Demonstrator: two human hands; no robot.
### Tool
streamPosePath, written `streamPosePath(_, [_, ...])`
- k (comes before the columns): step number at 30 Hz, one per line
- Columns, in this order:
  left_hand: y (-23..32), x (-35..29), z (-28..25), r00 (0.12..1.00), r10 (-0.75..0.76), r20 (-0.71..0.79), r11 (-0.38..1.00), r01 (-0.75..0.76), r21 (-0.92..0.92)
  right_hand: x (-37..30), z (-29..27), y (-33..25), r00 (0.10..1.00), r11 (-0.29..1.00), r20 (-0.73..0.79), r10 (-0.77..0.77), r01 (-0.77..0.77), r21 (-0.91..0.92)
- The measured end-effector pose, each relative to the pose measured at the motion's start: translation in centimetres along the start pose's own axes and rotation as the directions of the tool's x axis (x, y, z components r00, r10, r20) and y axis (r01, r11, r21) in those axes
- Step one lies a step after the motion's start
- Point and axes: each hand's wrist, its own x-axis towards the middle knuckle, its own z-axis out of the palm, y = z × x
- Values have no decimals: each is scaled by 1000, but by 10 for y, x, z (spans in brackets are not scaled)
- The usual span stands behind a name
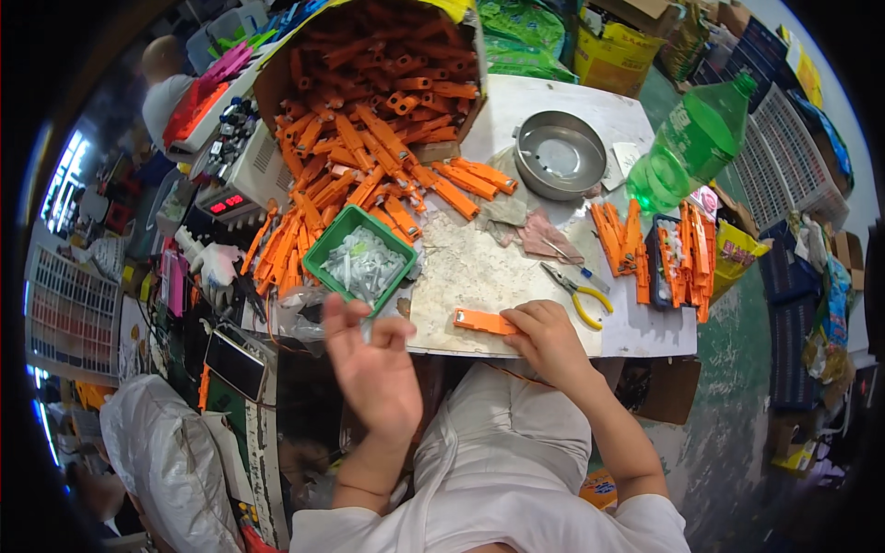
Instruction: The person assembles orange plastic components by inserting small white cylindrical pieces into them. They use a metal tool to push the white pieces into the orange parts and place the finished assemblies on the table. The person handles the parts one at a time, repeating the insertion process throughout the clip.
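My right hand (553, 341) pinches one end of a long, narrow orange plastic housing (481, 321), which lies flat on the worn white tabletop (452, 258) near its front edge. My left hand (376, 373) is raised in front of the table edge, fingers apart and slightly curled, with nothing seen in it. Just beyond it stands a green tray (321, 251) full of small whitish translucent parts (364, 265). Pliers with yellow handles (585, 304) lie to the right of the held housing. Behind the tray, a heap of similar orange housings (369, 147) spills out of a tipped box.
A round metal bowl (560, 155) and rags (544, 235) lie at the back. On the right are a dark bin (660, 263) among orange housings and a large green bottle (691, 138). A phone (235, 364) and a machine with a red display (226, 203) sit left.
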Motion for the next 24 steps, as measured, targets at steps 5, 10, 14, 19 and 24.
streamPosePath(5, [90,34,63,880,249,404,845,7,-535,5,-12,-3,975,948,90,202,-218,231])
streamPosePath(10, [102,43,98,801,272,533,735,184,-652,19,-10,9,974,974,-40,223,-222,45])
streamPosePath(14, [100,41,105,777,246,580,689,281,-669,19,-2,14,974,965,-210,87,-135,-227])
streamPosePath(19, [98,39,106,768,217,603,675,328,-661,7,4,-5,979,985,-205,10,-44,-164])
streamPosePath(24, [94,39,105,754,189,629,655,380,-653,1,17,-14,992,981,-121,-20,-3,-192])
